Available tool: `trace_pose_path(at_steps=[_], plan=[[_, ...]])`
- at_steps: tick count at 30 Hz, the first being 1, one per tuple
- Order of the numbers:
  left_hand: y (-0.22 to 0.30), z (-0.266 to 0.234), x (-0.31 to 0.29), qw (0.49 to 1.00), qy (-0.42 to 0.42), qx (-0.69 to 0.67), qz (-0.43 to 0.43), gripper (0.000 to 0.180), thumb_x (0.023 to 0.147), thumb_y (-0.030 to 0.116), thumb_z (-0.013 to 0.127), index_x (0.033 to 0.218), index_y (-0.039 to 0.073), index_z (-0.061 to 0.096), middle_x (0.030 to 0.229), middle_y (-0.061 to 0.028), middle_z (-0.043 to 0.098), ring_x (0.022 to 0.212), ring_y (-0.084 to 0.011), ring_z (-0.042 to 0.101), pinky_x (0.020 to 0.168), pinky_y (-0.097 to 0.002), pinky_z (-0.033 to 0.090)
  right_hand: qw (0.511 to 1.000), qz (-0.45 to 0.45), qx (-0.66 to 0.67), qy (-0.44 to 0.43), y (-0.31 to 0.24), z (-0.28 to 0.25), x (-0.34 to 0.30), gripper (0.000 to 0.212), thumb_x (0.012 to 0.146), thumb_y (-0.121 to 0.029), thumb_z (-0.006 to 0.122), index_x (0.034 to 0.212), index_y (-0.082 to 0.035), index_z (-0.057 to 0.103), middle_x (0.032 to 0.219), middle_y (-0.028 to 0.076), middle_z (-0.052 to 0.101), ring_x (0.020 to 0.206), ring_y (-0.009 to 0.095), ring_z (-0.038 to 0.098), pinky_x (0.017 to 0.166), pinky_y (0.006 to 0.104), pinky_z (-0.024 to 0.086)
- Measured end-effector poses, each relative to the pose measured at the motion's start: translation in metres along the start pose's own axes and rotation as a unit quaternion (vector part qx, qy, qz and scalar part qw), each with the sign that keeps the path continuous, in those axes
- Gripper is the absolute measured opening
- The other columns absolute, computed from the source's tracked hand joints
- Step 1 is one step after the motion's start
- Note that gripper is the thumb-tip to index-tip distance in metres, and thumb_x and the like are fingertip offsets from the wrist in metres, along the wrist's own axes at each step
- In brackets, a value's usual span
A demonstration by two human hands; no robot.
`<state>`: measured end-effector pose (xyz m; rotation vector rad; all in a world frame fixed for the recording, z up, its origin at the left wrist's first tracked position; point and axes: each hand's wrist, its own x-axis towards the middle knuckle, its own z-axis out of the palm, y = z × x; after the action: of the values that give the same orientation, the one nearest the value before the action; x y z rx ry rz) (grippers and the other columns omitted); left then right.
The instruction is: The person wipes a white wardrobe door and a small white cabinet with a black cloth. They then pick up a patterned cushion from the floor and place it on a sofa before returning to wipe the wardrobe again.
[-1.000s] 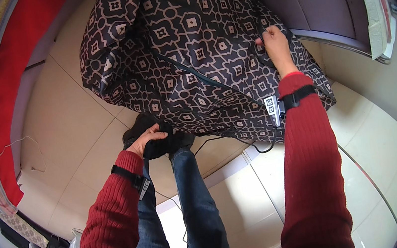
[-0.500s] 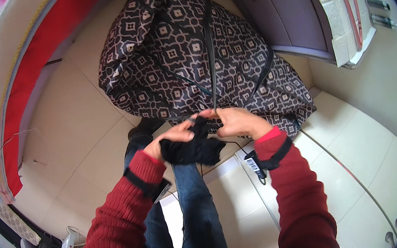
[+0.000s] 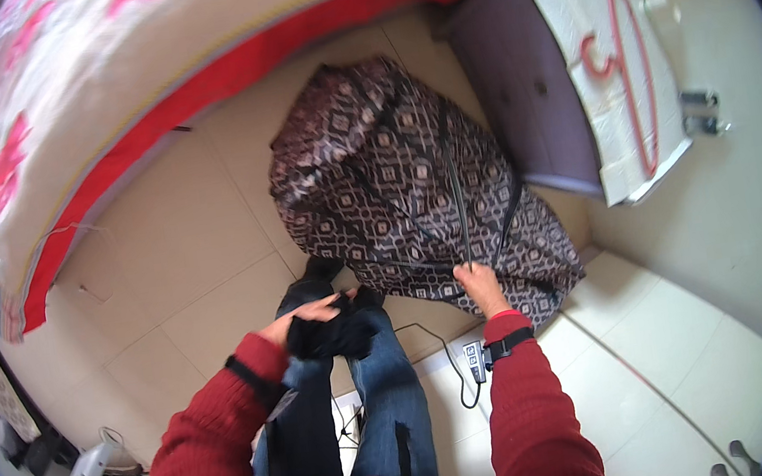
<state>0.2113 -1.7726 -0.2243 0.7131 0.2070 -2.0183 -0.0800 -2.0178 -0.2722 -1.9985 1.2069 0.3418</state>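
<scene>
A large dark bag (image 3: 422, 184) with a pale geometric pattern lies bulging on the floor in front of my feet. My right hand (image 3: 482, 290) is closed at the bag's near side, at the lower end of a dark band (image 3: 459, 199) that runs down its front; whether this is a zip or a strap I cannot tell. My left hand (image 3: 312, 313) holds a bunched black cloth (image 3: 341, 336) above my knees, apart from the bag. Its fingers are bent over the cloth and partly hidden by it.
A bed (image 3: 128, 69) with a red-edged cover stands at the far left. Beyond the bag is a purple cabinet (image 3: 524, 84) with a red hanger (image 3: 634, 79) on its white top. A small device (image 3: 475, 362) with a black cable hangs by my right wrist.
My hands have parted: the left drew back toward my knees with the black cloth, while the right moved to the bag's front and closed there. The view has shifted.
</scene>
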Motion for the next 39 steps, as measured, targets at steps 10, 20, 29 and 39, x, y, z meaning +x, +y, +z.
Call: trace_pose_path(at_steps=[10, 20, 29, 39], plan=[[-0.138, 0.081, -0.474, 0.835, 0.306, 0.289, 0.354, 0.066, 0.089, 0.013, 0.058, 0.146, 0.009, 0.025, 0.118, -0.0105, 0.061, 0.105, -0.0216, 0.061, 0.097, -0.0385, 0.044, 0.844, -0.416, -0.332, -0.066, -0.114, -0.074, -0.108, 0.014, 0.078, -0.009, 0.055, 0.089, -0.012, 0.063, 0.077, 0.015, 0.062, 0.07, 0.034, 0.061, 0.06, 0.045, 0.049], [-0.314, 0.104, -0.578, 0.687, 0.509, 0.096, 0.509, 0.04, 0.091, 0.017, 0.051, 0.128, 0.003, 0.044, 0.125, -0.0105, 0.056, 0.113, -0.0197, 0.054, 0.1, -0.0316, 0.041, 0.818, -0.377, -0.388, -0.193, -0.203, 0.021, -0.134, 0.013, 0.077, -0.024, 0.059, 0.084, -0.014, 0.064, 0.067, 0.018, 0.062, 0.065, 0.04, 0.062, 0.06, 0.0498, 0.048], [-0.449, -0.009, -0.737, 0.446, 0.747, 0.274, 0.409, 0.032, 0.088, 0.005, 0.051, 0.12, 0.003, 0.05, 0.118, -0.0118, 0.058, 0.109, -0.0225, 0.055, 0.096, -0.0311, 0.043, 0.715, -0.535, -0.402, -0.201, -0.33, 0.137, -0.193, 0.016, 0.075, -0.029, 0.061, 0.077, -0.013, 0.063, 0.067, 0.018, 0.062, 0.063, 0.041, 0.061, 0.058, 0.05, 0.048], [-0.601, -0.121, -0.884, 0.434, 0.577, -0.179, 0.669, 0.033, 0.095, 0.012, 0.04, 0.125, -0.001, 0.046, 0.125, -0.0127, 0.053, 0.116, -0.0234, 0.051, 0.1, -0.0356, 0.041, 0.613, -0.526, -0.548, -0.216, -0.666, 0.316, -0.366, 0.011, 0.076, -0.02, 0.059, 0.075, -0.01, 0.061, 0.073, 0.022, 0.064, 0.074, 0.04, 0.064, 0.062, 0.0484, 0.051]])
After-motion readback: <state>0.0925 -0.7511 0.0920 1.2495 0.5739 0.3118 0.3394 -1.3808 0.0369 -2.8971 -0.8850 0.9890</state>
